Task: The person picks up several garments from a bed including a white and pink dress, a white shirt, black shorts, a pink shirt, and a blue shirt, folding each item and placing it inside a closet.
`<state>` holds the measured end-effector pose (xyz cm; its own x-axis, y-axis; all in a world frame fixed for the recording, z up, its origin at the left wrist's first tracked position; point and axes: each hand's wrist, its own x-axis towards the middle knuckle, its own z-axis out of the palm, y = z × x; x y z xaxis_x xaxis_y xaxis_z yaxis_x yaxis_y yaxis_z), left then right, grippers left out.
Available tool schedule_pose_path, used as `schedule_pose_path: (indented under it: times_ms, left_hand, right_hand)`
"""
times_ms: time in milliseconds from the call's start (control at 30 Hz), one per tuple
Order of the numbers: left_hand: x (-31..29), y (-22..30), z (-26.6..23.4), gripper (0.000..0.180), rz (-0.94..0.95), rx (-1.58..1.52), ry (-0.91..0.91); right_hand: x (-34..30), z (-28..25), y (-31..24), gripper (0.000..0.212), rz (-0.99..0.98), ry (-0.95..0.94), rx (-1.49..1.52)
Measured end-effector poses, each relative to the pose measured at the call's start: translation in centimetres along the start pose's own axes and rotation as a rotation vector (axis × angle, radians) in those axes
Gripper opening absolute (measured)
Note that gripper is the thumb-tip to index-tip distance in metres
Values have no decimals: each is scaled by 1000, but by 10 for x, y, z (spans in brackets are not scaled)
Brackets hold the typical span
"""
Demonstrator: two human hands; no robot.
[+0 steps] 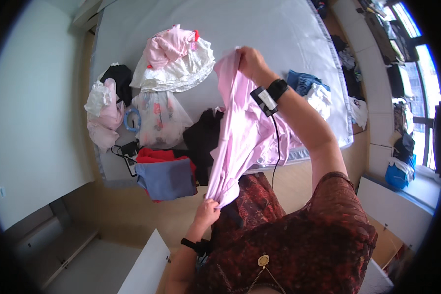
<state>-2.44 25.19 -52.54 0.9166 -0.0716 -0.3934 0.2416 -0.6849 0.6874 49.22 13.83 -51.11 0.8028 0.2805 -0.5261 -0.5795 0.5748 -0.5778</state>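
A light pink garment (237,132) is stretched between my two hands over the near edge of the bed; its exact kind does not show. My right hand (252,63) grips its far end, raised above the grey bed cover. Closer to my body, my left hand (208,211) is closed on the near end. Loose folds of the fabric spread to the right across the bed edge. Just left of it lies a black cloth (204,132). A blue-grey folded cloth (165,177) on red fabric (157,156) hangs over the bed's front edge.
The grey-covered bed (259,24) holds a white skirt-like garment (176,73) under pink clothing (170,46), a sheer floral cloth (160,115), a blue ring-shaped item (132,119), and denim (306,81). An open cabinet door (147,264) stands at lower left. A blue bag (399,172) sits by the window.
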Motion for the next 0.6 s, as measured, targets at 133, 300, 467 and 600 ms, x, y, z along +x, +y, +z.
schedule_pose_path:
  times_ms: [133, 300, 467, 600]
  left_hand:
    - [-5, 3, -40, 11, -5, -168, 137]
    - [-44, 31, -102, 21, -264, -564, 543]
    - [-87, 69, -120, 27, 17, -358, 6]
    - [-99, 109, -126, 49, 263, -272, -289]
  right_hand:
    - [-64, 64, -71, 19, -119, -93, 102]
    - [-209, 189, -104, 29, -209, -146, -112]
    - [-309, 279, -103, 27, -260, -491, -199]
    - [-406, 335, -93, 35, -261, -803, -291]
